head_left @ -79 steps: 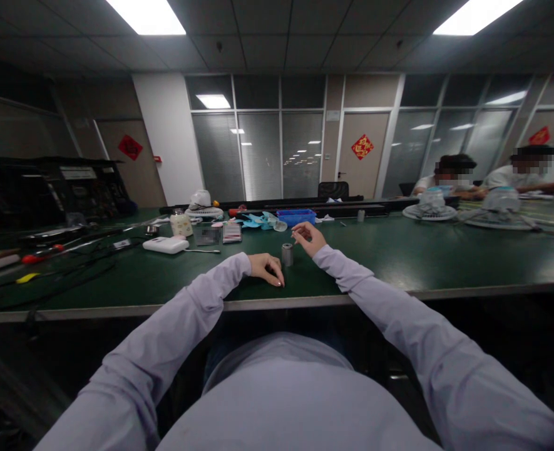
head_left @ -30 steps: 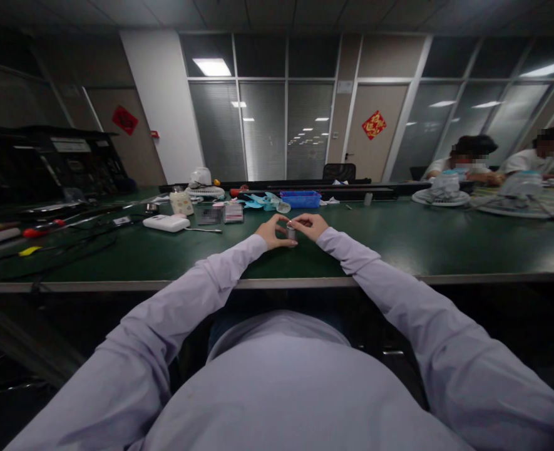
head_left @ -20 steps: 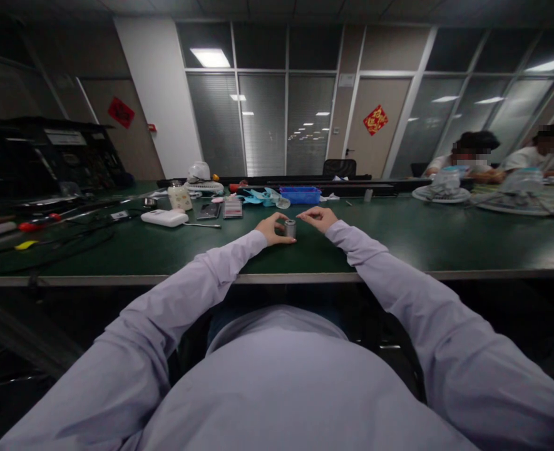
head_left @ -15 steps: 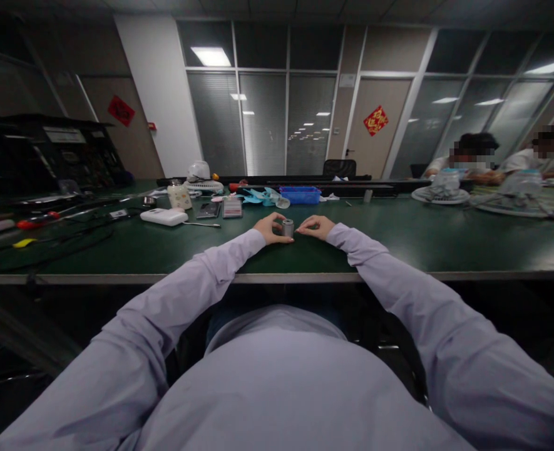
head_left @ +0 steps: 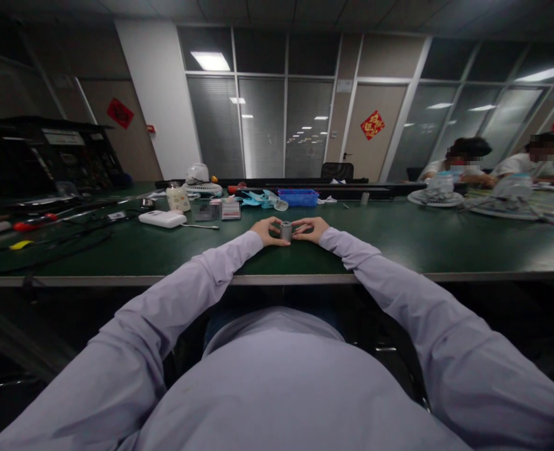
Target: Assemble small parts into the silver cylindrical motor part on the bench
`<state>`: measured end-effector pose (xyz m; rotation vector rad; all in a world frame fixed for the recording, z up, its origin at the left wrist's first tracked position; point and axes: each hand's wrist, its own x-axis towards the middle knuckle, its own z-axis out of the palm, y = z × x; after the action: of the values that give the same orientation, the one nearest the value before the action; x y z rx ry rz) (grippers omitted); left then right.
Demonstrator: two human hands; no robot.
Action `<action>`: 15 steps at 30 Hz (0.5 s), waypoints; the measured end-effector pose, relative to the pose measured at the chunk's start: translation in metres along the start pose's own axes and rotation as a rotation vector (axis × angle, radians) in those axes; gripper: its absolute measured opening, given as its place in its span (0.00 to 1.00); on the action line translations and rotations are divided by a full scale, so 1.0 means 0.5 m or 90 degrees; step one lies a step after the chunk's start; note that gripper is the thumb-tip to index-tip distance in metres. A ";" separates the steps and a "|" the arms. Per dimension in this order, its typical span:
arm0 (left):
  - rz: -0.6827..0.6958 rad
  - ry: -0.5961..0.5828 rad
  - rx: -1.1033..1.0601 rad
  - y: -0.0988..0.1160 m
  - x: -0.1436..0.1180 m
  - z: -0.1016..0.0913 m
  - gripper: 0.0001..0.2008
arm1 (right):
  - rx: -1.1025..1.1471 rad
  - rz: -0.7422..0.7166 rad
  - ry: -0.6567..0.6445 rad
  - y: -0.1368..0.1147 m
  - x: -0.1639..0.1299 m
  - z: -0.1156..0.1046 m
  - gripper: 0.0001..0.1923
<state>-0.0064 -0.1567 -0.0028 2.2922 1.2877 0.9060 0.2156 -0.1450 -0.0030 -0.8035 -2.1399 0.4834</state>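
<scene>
A small grey metal cylinder (head_left: 285,232) stands upright on the green table top (head_left: 380,244), near its front edge. My left hand (head_left: 266,231) wraps round its left side, the thumb low at the front and the fingers near the top. From the right, my right hand (head_left: 311,229) meets the same cylinder, with its index finger at the upper rim and its thumb lower down. The ends of some right fingers are too small to make out clearly.
A white box-shaped device (head_left: 163,218) with a cable, a patterned jar (head_left: 178,197), blue cloth-like material (head_left: 260,199) and a blue basket (head_left: 298,198) lie beyond my hands. Another small cylinder (head_left: 365,198) stands farther back. Two people sit at the right behind white fan-like units (head_left: 435,193).
My right hand has moved left, from just beside the cylinder to its right side, and its fingers have spread from a pinch. My left hand keeps its hold. The view has shifted slightly.
</scene>
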 end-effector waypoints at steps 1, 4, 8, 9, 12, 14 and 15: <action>0.001 -0.003 -0.001 0.000 0.000 0.000 0.18 | 0.006 -0.003 0.050 -0.007 0.003 0.001 0.21; 0.007 -0.010 -0.007 -0.001 0.000 0.000 0.18 | 0.024 -0.025 0.196 -0.032 0.015 0.006 0.23; 0.010 -0.014 -0.015 -0.002 0.001 0.001 0.16 | 0.045 -0.067 0.249 -0.063 0.026 0.020 0.22; 0.009 -0.014 -0.017 -0.002 0.001 0.001 0.16 | 0.049 -0.077 0.244 -0.067 0.027 0.024 0.21; 0.007 -0.014 -0.020 -0.003 0.003 0.002 0.16 | 0.053 -0.101 0.218 -0.072 0.028 0.030 0.19; 0.006 -0.016 -0.022 -0.003 0.004 0.001 0.16 | 0.054 -0.111 0.205 -0.072 0.028 0.031 0.17; 0.006 -0.018 -0.023 -0.003 0.004 0.001 0.16 | 0.053 -0.114 0.203 -0.071 0.028 0.030 0.17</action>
<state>-0.0062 -0.1543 -0.0033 2.2773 1.2406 0.8891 0.1830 -0.1624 0.0155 -0.5909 -1.8625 0.3243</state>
